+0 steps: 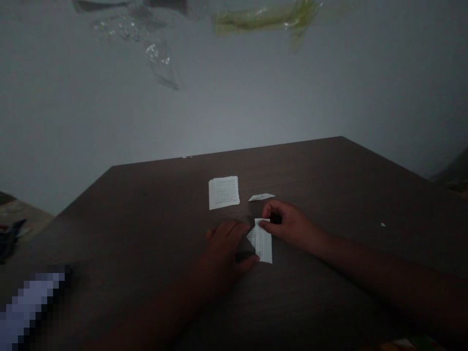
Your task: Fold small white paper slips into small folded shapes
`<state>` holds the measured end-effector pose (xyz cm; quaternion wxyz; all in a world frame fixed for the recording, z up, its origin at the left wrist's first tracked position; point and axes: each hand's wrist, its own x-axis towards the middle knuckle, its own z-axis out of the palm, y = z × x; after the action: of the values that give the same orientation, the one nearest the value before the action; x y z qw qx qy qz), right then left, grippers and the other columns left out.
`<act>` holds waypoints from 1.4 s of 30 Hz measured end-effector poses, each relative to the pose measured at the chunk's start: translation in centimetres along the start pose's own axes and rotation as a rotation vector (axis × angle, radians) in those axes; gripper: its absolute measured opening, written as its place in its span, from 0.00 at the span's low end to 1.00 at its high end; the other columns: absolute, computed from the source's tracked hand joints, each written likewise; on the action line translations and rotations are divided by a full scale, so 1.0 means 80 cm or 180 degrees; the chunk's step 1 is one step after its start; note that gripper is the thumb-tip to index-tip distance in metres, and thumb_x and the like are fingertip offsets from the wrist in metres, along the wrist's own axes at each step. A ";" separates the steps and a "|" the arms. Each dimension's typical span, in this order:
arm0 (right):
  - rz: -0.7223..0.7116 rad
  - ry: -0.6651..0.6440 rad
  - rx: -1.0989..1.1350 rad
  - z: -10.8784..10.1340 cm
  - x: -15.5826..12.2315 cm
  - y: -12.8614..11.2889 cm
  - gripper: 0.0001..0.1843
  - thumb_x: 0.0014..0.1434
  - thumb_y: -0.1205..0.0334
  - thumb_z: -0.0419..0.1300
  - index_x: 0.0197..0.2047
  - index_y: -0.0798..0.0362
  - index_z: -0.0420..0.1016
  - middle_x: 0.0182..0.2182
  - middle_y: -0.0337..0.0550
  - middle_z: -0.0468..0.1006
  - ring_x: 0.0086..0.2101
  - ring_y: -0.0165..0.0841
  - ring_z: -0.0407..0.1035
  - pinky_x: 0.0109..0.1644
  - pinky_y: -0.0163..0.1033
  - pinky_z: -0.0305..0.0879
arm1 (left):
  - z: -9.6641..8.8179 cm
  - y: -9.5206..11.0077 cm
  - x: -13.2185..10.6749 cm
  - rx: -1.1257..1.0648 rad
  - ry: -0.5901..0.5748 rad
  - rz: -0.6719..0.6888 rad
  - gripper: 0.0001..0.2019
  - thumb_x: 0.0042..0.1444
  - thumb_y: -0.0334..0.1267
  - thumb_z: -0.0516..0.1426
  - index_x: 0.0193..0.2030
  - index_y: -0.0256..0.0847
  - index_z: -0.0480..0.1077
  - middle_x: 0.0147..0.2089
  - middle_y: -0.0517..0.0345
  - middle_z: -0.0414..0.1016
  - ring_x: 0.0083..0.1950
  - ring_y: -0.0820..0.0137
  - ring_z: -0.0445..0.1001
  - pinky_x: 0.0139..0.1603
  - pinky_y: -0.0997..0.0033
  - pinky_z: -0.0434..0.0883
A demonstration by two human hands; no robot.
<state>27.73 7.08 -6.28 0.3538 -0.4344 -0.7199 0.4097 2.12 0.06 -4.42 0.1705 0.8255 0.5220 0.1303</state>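
Note:
A small folded white paper (263, 242) with printed lines lies on the dark wooden table (329, 185) between my hands. My left hand (226, 251) lies on its left part, fingers flat and pressing it down, thumb at its lower corner. My right hand (287, 224) pinches the paper's top edge between thumb and forefinger. Just beyond it sit a square white printed sheet (224, 192) and a thin paper scrap (261, 197).
A tiny white speck (382, 224) lies to the right on the table. A blurred pixelated patch (31, 302) sits at the front left. On the pale wall behind, clear plastic (157, 53) and a green-yellow strip (263, 17) show. Dark objects (9, 236) lie off the left edge.

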 end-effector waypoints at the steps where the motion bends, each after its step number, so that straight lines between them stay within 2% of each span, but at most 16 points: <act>1: -0.0002 0.0110 0.0021 0.000 0.001 0.002 0.12 0.68 0.59 0.72 0.40 0.44 0.71 0.36 0.36 0.80 0.37 0.37 0.76 0.42 0.42 0.74 | 0.001 -0.001 -0.001 -0.0010 0.0017 0.0002 0.31 0.68 0.37 0.76 0.76 0.49 0.78 0.75 0.44 0.87 0.78 0.39 0.84 0.79 0.33 0.81; 6: -0.0108 0.0895 0.0129 0.000 -0.004 0.004 0.10 0.70 0.55 0.72 0.44 0.44 0.74 0.40 0.41 0.84 0.40 0.41 0.80 0.46 0.46 0.80 | 0.002 -0.007 -0.006 -0.0062 0.0185 0.0110 0.30 0.73 0.40 0.72 0.79 0.49 0.76 0.78 0.43 0.85 0.80 0.42 0.83 0.82 0.33 0.80; 9: -0.0587 0.1435 -0.0209 -0.004 -0.015 -0.007 0.06 0.74 0.55 0.69 0.47 0.43 0.76 0.43 0.45 0.86 0.44 0.44 0.82 0.53 0.51 0.82 | 0.001 -0.008 -0.007 -0.0100 0.0250 0.0111 0.29 0.74 0.41 0.71 0.79 0.49 0.76 0.79 0.41 0.85 0.81 0.41 0.82 0.84 0.35 0.79; 10: -0.0827 0.1452 -0.0429 -0.007 -0.019 -0.012 0.03 0.76 0.57 0.67 0.47 0.43 0.77 0.43 0.46 0.86 0.46 0.45 0.82 0.55 0.52 0.81 | 0.001 -0.008 -0.008 -0.0124 0.0272 0.0107 0.29 0.73 0.41 0.71 0.78 0.49 0.76 0.79 0.41 0.84 0.81 0.41 0.82 0.84 0.34 0.78; 12: -0.1336 0.0995 -0.0917 -0.012 -0.025 -0.022 0.04 0.78 0.61 0.65 0.46 0.43 0.80 0.44 0.47 0.87 0.48 0.47 0.83 0.59 0.56 0.81 | 0.001 -0.008 -0.007 -0.0188 0.0315 0.0102 0.30 0.73 0.39 0.70 0.79 0.49 0.76 0.80 0.41 0.84 0.82 0.41 0.81 0.85 0.32 0.78; 15: -0.1757 0.0183 -0.1429 -0.016 -0.028 -0.030 0.09 0.80 0.64 0.63 0.48 0.43 0.84 0.45 0.48 0.88 0.51 0.49 0.83 0.64 0.61 0.81 | 0.000 -0.007 -0.008 -0.0244 0.0411 0.0112 0.30 0.72 0.34 0.68 0.80 0.46 0.75 0.81 0.39 0.83 0.82 0.41 0.81 0.85 0.29 0.78; 18: -0.2033 -0.0309 -0.1788 -0.013 -0.026 -0.028 0.11 0.81 0.68 0.62 0.51 0.46 0.87 0.47 0.50 0.89 0.51 0.49 0.82 0.65 0.61 0.81 | -0.003 -0.007 -0.010 -0.0196 0.0494 0.0162 0.31 0.71 0.31 0.64 0.80 0.46 0.76 0.81 0.40 0.83 0.82 0.42 0.82 0.84 0.34 0.81; 22: -0.2024 -0.0689 -0.1990 -0.004 -0.024 -0.021 0.09 0.78 0.72 0.67 0.52 0.49 0.87 0.47 0.50 0.90 0.49 0.47 0.84 0.62 0.55 0.83 | -0.008 -0.011 -0.010 -0.0085 0.0502 0.0237 0.32 0.69 0.28 0.62 0.79 0.49 0.79 0.80 0.43 0.84 0.81 0.43 0.83 0.83 0.40 0.81; 25: -0.1850 -0.0948 -0.1837 0.000 -0.024 -0.021 0.04 0.77 0.69 0.71 0.51 0.50 0.87 0.47 0.49 0.90 0.49 0.47 0.84 0.61 0.53 0.84 | -0.008 -0.013 -0.009 -0.0099 0.0383 0.0271 0.32 0.68 0.27 0.60 0.78 0.48 0.80 0.79 0.44 0.85 0.81 0.44 0.82 0.85 0.38 0.80; 27: -0.1801 -0.1090 -0.1695 0.001 -0.026 -0.023 0.03 0.77 0.66 0.72 0.52 0.50 0.87 0.49 0.51 0.91 0.52 0.47 0.85 0.64 0.54 0.84 | -0.008 -0.012 -0.008 -0.0105 0.0284 0.0277 0.32 0.69 0.26 0.59 0.78 0.47 0.80 0.80 0.43 0.85 0.82 0.45 0.81 0.86 0.36 0.78; 30: -0.1702 -0.1246 -0.1461 0.000 -0.029 -0.027 0.07 0.79 0.65 0.70 0.58 0.49 0.87 0.55 0.52 0.92 0.57 0.46 0.85 0.69 0.55 0.83 | -0.010 -0.009 -0.007 -0.0061 0.0112 0.0267 0.32 0.72 0.27 0.58 0.80 0.45 0.79 0.82 0.41 0.84 0.84 0.44 0.80 0.87 0.32 0.75; 33: -0.1525 -0.1316 -0.1277 -0.001 -0.033 -0.030 0.08 0.81 0.64 0.69 0.60 0.48 0.86 0.59 0.53 0.91 0.61 0.46 0.86 0.70 0.53 0.83 | -0.013 -0.007 -0.006 -0.0020 -0.0078 0.0320 0.32 0.73 0.29 0.59 0.82 0.45 0.79 0.83 0.40 0.83 0.85 0.42 0.80 0.87 0.27 0.74; 39: -0.1413 -0.1296 -0.1300 -0.002 -0.037 -0.029 0.09 0.83 0.64 0.67 0.61 0.49 0.87 0.59 0.53 0.92 0.60 0.45 0.86 0.70 0.52 0.83 | -0.018 -0.006 -0.004 0.0094 -0.0129 0.0382 0.32 0.72 0.28 0.62 0.80 0.49 0.82 0.84 0.45 0.84 0.85 0.42 0.81 0.90 0.28 0.72; 42: -0.1432 -0.1184 -0.1464 -0.004 -0.036 -0.028 0.09 0.83 0.65 0.66 0.60 0.50 0.87 0.58 0.56 0.92 0.59 0.47 0.87 0.69 0.53 0.83 | -0.023 -0.004 -0.003 0.0224 -0.0244 0.0356 0.31 0.74 0.28 0.61 0.81 0.47 0.82 0.85 0.44 0.82 0.88 0.41 0.78 0.91 0.22 0.68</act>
<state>28.34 3.86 -4.56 0.1913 -0.2516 -0.9226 0.2212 0.99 0.24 -2.89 0.1537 0.8633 0.4724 0.0896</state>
